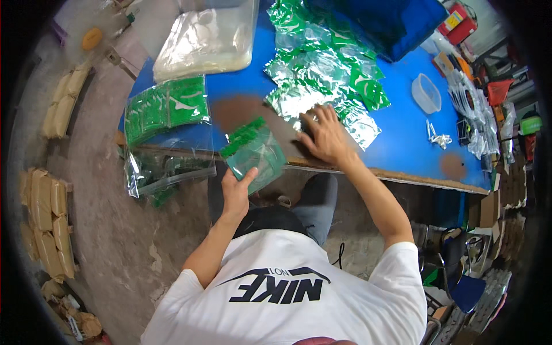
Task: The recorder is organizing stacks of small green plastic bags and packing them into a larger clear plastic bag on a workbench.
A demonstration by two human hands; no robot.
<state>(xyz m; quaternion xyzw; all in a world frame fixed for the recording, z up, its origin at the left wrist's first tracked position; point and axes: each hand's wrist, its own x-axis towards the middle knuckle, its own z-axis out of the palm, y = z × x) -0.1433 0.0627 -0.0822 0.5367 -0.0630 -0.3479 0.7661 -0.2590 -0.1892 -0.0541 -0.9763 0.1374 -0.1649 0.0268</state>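
My left hand (236, 190) is closed around a small stack of flat plastic packets (259, 152) with a green band and a clear, see-through part. It holds them by the lower left side, tilted, just off the table's near edge. My right hand (328, 135) is at the near edge of a loose heap of green and silver packets (322, 75). Its fingers are apart and bent over the shiny packets, fingertips touching or just above them. I see nothing gripped in it.
The blue table (402, 126) has a worn brown edge. At the left, a clear bag of green packets (167, 109) overhangs it, near a stack of clear plastic bags (207, 40). A blue bin (385, 23), a clear tub (426, 94) and small metal parts (440, 138) lie right.
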